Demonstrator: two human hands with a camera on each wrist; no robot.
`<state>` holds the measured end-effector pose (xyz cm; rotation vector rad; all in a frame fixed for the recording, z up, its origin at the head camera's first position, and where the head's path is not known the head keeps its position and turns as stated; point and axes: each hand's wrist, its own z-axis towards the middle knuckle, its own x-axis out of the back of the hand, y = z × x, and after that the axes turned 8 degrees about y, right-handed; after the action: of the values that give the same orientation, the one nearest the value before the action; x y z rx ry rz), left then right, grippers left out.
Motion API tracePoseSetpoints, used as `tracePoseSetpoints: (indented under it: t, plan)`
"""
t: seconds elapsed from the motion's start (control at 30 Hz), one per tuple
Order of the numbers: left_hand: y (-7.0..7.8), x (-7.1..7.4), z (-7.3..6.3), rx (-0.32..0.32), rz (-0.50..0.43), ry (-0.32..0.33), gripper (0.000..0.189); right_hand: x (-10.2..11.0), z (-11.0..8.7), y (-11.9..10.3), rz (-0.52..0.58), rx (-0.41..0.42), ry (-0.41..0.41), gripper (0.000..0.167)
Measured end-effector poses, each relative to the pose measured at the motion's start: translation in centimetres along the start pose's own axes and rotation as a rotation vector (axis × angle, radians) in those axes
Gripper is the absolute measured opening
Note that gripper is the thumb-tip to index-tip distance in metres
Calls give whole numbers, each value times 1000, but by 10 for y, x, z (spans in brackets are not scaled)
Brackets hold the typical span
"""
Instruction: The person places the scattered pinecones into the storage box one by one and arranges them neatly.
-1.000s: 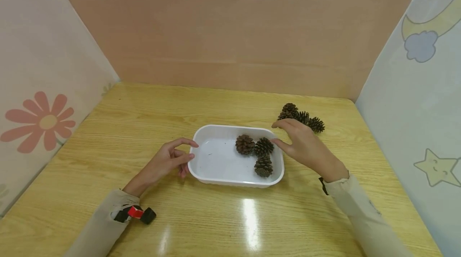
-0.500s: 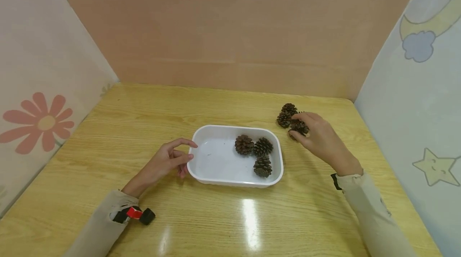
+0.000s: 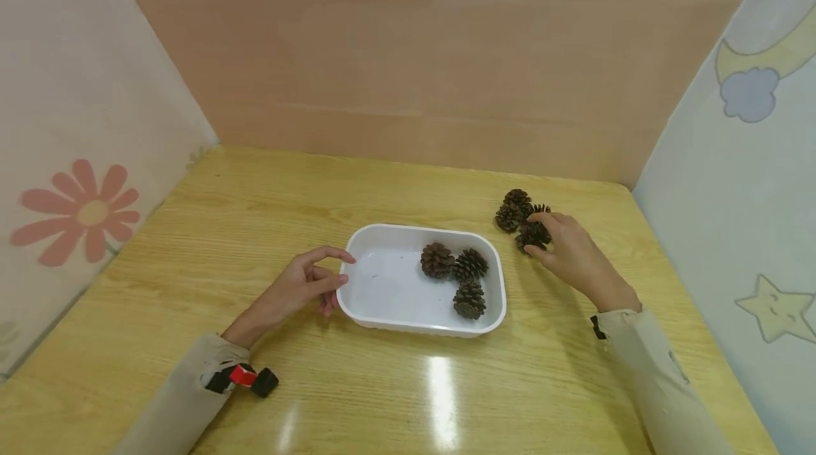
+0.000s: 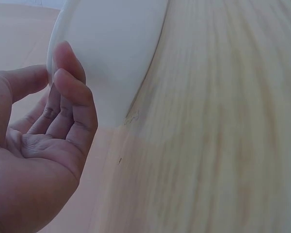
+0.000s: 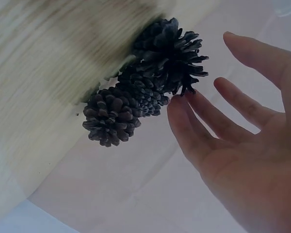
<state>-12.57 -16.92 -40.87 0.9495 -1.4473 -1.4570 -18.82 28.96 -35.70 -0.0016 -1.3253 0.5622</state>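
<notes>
My left hand (image 3: 299,281) grips the left end of a white rectangular tray (image 3: 376,317); in the left wrist view, the thumb and fingers (image 4: 72,87) pinch its rim (image 4: 52,53). Inside the tray's right half sit a brown pine cone (image 3: 436,261), a darker pine cone (image 3: 470,266) and a third pine cone (image 3: 469,300). Beyond the tray's right end, my right hand (image 3: 574,260) reaches around the nearest pine cone (image 3: 532,235) of a small cluster. The right wrist view has its fingers (image 5: 184,131) spread, one fingertip at a dark cone (image 5: 169,51).
Further back in the cluster lie more pine cones (image 3: 513,208) on the wooden table (image 3: 306,193). A tan backdrop (image 3: 414,51) rises behind the table, with patterned side panels left and right. Black and red straps (image 3: 242,375) circle the left sleeve's cuff.
My right hand has moved right and back from the tray's right end to the cluster of pine cones. The left hand stays on the tray, and the three cones inside keep their places.
</notes>
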Motion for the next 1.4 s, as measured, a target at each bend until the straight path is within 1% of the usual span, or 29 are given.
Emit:
tracePoseSetpoints:
  t: [0.1,0.2,0.43,0.67,0.9,1.13,1.4]
  plan:
    - [-2,-2,0,1,-1,-10,41,-3,-4,3,-4,-31,-43,51]
    - [-3,-2,-1,6,4,-8,41,-6,-6,5,-7,-30,-61,48]
    - [-2,-2,-2,25,10,0,41,-11,-6,6,-11,21,-39,45]
    - [1,-3,-1,22,20,2,41,-13,-6,7,-17,20,0,48]
    - [2,-2,0,21,28,1,41,-13,-4,8,-5,16,-11,48]
    - [2,0,1,13,34,4,41,-11,-1,8,6,34,-12,46]
    - [3,1,0,19,45,10,41,-11,2,8,28,12,-22,48]
